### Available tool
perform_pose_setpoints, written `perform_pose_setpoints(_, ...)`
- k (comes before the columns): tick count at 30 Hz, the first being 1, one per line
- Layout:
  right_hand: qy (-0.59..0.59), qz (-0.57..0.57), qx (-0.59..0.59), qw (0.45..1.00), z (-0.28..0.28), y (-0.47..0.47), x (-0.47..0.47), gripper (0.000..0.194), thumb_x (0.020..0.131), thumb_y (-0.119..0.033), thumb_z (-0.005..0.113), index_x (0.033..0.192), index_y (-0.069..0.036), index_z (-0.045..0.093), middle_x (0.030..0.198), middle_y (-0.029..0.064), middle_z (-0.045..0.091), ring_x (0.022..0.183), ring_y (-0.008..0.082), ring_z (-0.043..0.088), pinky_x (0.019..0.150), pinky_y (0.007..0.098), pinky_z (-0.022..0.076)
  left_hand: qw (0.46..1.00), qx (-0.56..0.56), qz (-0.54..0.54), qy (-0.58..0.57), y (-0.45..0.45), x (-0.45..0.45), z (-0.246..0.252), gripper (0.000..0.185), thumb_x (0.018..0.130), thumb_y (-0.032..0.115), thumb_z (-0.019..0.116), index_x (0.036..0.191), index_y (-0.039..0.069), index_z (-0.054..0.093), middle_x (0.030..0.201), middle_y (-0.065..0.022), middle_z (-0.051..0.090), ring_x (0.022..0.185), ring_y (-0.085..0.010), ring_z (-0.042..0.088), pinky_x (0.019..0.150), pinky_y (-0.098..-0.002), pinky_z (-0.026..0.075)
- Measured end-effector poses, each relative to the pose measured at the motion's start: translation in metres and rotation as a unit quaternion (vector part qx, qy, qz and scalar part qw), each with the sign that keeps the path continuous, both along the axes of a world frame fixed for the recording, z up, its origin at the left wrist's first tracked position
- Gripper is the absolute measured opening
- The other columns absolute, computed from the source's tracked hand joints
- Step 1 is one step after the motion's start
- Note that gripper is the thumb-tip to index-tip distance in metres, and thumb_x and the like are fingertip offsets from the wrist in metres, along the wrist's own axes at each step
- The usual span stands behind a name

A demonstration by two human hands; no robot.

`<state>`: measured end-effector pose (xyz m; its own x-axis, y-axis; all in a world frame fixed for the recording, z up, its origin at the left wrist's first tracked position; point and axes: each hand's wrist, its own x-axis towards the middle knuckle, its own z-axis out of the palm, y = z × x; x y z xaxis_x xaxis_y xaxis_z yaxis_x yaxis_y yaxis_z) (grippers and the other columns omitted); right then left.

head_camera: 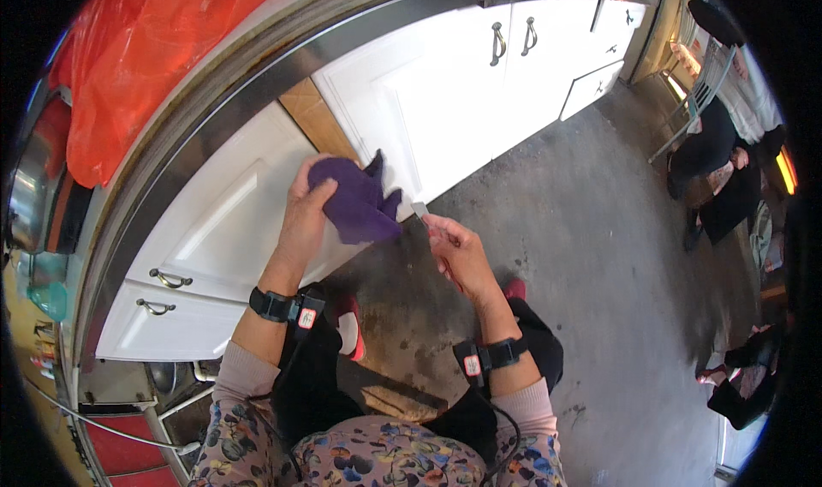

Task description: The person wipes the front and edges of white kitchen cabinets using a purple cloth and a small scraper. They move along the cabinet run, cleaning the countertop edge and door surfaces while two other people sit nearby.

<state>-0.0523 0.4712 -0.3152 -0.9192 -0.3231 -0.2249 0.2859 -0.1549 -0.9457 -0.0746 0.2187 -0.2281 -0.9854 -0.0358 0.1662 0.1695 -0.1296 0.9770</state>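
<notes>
My left hand point(307, 207) grips a folded dark purple cloth point(352, 201), thumb on top, in front of the white cabinet doors. Loose ends of the cloth stick out to its right. To the right of the cloth, my right hand point(457, 246) is closed around the handle of a small tool with a flat grey blade point(419, 209), possibly a scraper or knife. The blade's tip points toward the cabinet and is apart from the cloth. Part of the handle is hidden in my fingers.
White cabinet doors point(449, 82) with metal handles run under a counter edge point(257, 50). A red plastic bag point(148, 56) lies on the counter at upper left. Several people sit at the right, one near a metal chair point(703, 92). A white cable point(115, 425) hangs at lower left.
</notes>
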Motion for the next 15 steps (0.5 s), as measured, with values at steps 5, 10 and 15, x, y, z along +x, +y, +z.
perform_pose_setpoints(5,0.007,-0.012,0.009,1.000,0.006,-0.005,0.027,0.038,0.098,-0.008,0.056,0.135,-0.011,0.063,0.103,0.0005,0.063,0.060,0.0057,0.049,0.051,0.0221,0.0417,0.979,-0.195,0.059,0.016,0.005,0.021,0.032,0.028,0.094,-0.002,0.057,0.121,0.004,0.060,0.108,-0.0060,0.068,0.098,-0.0121,0.063,0.087,-0.0273,0.052)
perform_pose_setpoints(10,0.007,-0.005,0.023,1.000,0.034,-0.005,0.061,0.038,0.099,-0.007,0.057,0.136,-0.011,0.062,0.105,-0.0006,0.062,0.061,0.0042,0.051,0.049,0.0209,0.0413,0.941,-0.310,0.057,0.124,0.009,0.041,0.061,0.026,0.093,-0.002,0.058,0.118,0.004,0.061,0.104,-0.0059,0.070,0.097,-0.0129,0.065,0.087,-0.0277,0.052)
perform_pose_setpoints(15,0.019,0.038,-0.065,0.997,0.061,-0.001,0.100,0.040,0.097,-0.005,0.058,0.137,-0.009,0.061,0.094,-0.0027,0.061,0.059,0.0038,0.052,0.050,0.0202,0.0420,0.931,-0.332,0.053,0.140,0.013,0.058,0.076,0.027,0.091,-0.001,0.059,0.117,0.004,0.061,0.102,-0.0068,0.070,0.096,-0.0143,0.066,0.087,-0.0285,0.052)
